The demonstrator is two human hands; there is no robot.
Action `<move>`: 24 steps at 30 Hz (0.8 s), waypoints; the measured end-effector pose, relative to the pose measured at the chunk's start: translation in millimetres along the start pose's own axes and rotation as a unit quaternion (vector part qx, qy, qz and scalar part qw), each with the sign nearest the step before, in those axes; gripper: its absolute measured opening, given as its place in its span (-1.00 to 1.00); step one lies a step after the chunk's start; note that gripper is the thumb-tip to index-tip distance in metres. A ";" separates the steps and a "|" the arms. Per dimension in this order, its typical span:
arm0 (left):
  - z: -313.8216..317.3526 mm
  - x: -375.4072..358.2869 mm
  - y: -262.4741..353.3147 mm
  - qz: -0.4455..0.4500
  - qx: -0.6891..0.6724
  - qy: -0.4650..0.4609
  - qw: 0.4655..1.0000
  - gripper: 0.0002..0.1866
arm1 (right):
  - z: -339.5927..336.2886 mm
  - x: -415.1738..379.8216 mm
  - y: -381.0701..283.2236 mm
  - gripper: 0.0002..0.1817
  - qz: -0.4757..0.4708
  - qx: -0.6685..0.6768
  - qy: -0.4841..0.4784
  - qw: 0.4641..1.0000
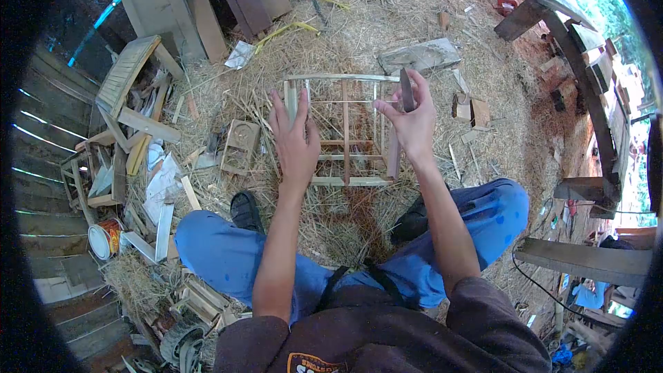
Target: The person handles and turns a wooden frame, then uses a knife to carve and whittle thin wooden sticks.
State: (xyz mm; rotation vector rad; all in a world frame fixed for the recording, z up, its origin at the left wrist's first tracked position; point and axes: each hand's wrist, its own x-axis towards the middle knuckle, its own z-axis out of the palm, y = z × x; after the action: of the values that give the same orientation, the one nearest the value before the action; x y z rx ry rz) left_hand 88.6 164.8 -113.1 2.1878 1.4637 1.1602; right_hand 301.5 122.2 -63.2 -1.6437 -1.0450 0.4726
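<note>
A small open frame of thin wooden slats point(347, 124) stands on the straw-covered ground between my feet. My left hand point(295, 141) lies on the frame's left side, its fingers apart and pointing away from me. At the upper right corner of the frame, my right hand point(412, 114) is closed round a dark flat piece point(407, 90), which stands upright between thumb and fingers. Whether that piece is wood or metal I cannot tell. One slat runs down the frame's middle, with crosswise slats low in it.
Left of the frame lies a small wooden block with a round recess point(240, 145). Beyond it is a weathered board point(421, 55). Scrap wood and a paint bucket point(104, 239) lie far left. A heavy wooden bench point(587, 62) stands right, with a black cable point(545, 291) nearby.
</note>
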 end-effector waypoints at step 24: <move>4.0 4.3 6.3 -0.001 0.072 -0.016 0.997 -0.39 | 6.5 1.1 8.8 -0.30 0.044 0.075 0.026 0.996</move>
State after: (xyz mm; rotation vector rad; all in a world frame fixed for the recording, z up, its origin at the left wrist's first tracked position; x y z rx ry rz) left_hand 96.4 166.5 -109.8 2.2873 1.5805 1.0453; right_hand 300.6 126.5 -73.3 -1.5637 -0.8802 0.5513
